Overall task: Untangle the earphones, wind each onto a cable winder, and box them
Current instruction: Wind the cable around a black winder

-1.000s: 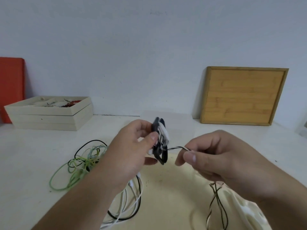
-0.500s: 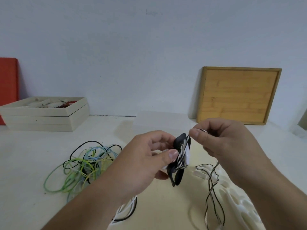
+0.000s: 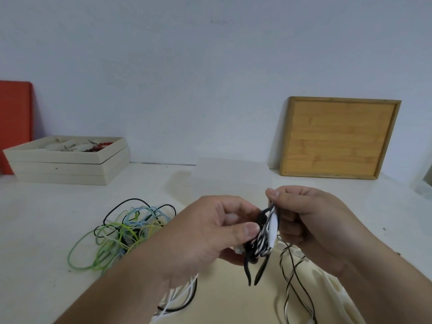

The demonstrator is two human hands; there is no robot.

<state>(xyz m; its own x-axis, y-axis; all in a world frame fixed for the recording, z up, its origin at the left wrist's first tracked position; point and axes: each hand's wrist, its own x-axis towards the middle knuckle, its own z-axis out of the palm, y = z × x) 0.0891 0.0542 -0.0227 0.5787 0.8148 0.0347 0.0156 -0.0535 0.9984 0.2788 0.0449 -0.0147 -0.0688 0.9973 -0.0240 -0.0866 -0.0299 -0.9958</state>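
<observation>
My left hand point(image 3: 210, 232) grips a black cable winder point(image 3: 261, 242) partly wrapped with a black-and-white striped earphone cable. My right hand point(image 3: 308, 220) pinches that cable at the winder's top edge, fingers behind the winder. The loose rest of the striped cable point(image 3: 292, 279) hangs down to the table under my right hand. A tangle of green, blue and black earphone cables point(image 3: 121, 232) lies on the table to the left. More white and black cables point(image 3: 182, 298) lie under my left forearm.
A pale wooden box point(image 3: 67, 164) with small items inside stands at the back left, beside a red board point(image 3: 14, 122). A bamboo tray point(image 3: 339, 139) leans on the wall at the back right. A cream moulded tray point(image 3: 339, 298) lies under my right arm.
My right hand carried the striped cable from right of the winder up over its top, laying on another turn. Both hands and the winder sank slightly lower in view.
</observation>
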